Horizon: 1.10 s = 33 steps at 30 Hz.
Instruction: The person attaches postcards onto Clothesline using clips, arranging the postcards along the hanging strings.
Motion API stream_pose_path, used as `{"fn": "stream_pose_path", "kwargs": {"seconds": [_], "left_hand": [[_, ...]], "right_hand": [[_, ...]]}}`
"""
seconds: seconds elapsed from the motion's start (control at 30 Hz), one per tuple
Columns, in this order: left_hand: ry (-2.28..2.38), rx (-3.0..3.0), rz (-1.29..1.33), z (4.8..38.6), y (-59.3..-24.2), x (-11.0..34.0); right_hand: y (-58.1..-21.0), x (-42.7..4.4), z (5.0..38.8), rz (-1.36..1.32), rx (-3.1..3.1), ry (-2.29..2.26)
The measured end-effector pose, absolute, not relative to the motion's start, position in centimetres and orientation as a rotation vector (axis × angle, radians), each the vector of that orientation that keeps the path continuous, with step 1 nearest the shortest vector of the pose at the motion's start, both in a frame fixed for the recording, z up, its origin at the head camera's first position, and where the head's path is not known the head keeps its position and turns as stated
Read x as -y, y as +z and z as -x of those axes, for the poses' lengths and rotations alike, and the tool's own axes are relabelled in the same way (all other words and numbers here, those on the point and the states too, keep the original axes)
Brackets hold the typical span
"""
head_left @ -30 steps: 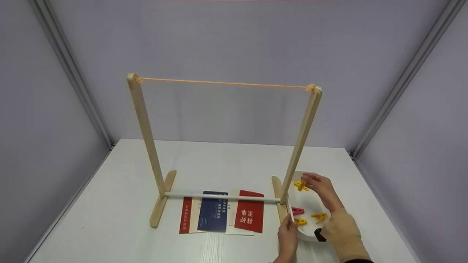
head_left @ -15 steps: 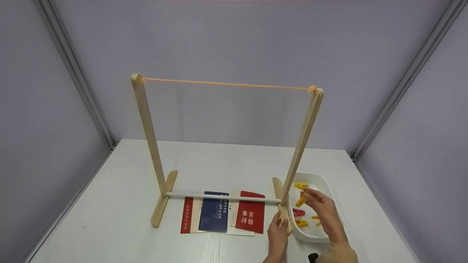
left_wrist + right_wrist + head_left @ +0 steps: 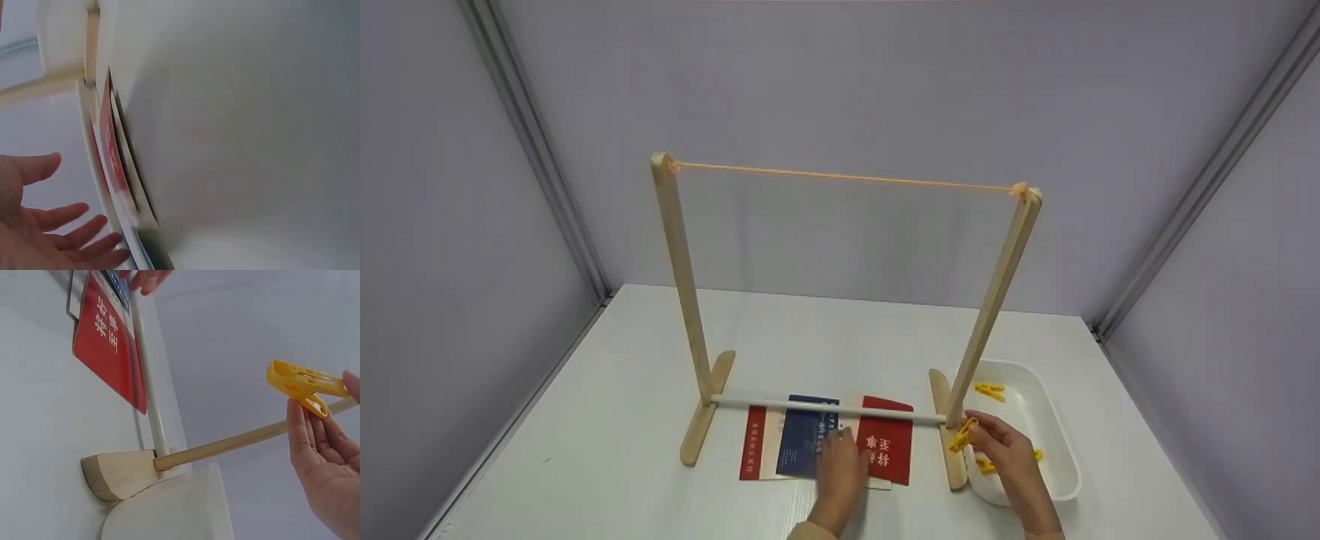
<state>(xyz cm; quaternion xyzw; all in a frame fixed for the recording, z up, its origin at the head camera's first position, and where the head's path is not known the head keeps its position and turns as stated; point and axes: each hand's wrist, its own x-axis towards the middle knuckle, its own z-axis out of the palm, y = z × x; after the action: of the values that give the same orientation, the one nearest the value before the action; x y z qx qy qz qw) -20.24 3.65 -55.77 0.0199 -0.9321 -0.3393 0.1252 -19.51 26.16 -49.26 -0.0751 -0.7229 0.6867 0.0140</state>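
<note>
My right hand (image 3: 1011, 454) pinches a yellow clothespin (image 3: 962, 437) beside the right post's foot. In the right wrist view the clothespin (image 3: 304, 385) is held between thumb and fingers. My left hand (image 3: 841, 474) is over the row of cards, its fingers spread and straight in the left wrist view; whether it touches a card cannot be told. Around it lie a blue card (image 3: 801, 442), a red card (image 3: 891, 451) with white characters, and a cream card with a red edge (image 3: 751, 448). A pale card (image 3: 879, 485) shows partly under the red one.
A wooden frame stands over the cards, with a left post (image 3: 682, 277), a right post (image 3: 994, 300), a white crossbar (image 3: 840, 409) and an orange string (image 3: 840, 176) across the top. A white tray (image 3: 1061, 442) at right holds several clothespins, including a yellow one (image 3: 988, 390).
My left hand has left the tray's side and moved left to the cards. My right hand has carried the clothespin from over the tray toward the frame's right foot. The view has shifted slightly.
</note>
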Motion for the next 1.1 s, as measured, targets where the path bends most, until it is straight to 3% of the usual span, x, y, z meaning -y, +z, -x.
{"fn": "stream_pose_path", "kwargs": {"seconds": [0.23, 0.67, 0.87, 1.1], "left_hand": [[-0.759, 2.883, -0.279, 21.6, -56.9, 0.8], [-0.737, 2.824, -0.406, 22.6, -57.3, 1.8], [-1.092, 2.630, -0.501, 21.9, -56.6, 3.3], [-1.344, 2.619, -0.364, 19.8, -56.0, 5.3]], "right_hand": [[-49.0, -25.1, 18.6, 0.236, 2.280, 2.166], [-50.0, -24.5, 18.4, 0.295, 2.359, 2.112], [-50.2, -24.7, 18.5, 0.359, 2.392, 2.079], [-50.6, -25.1, 18.4, 0.389, 2.385, 2.063]]}}
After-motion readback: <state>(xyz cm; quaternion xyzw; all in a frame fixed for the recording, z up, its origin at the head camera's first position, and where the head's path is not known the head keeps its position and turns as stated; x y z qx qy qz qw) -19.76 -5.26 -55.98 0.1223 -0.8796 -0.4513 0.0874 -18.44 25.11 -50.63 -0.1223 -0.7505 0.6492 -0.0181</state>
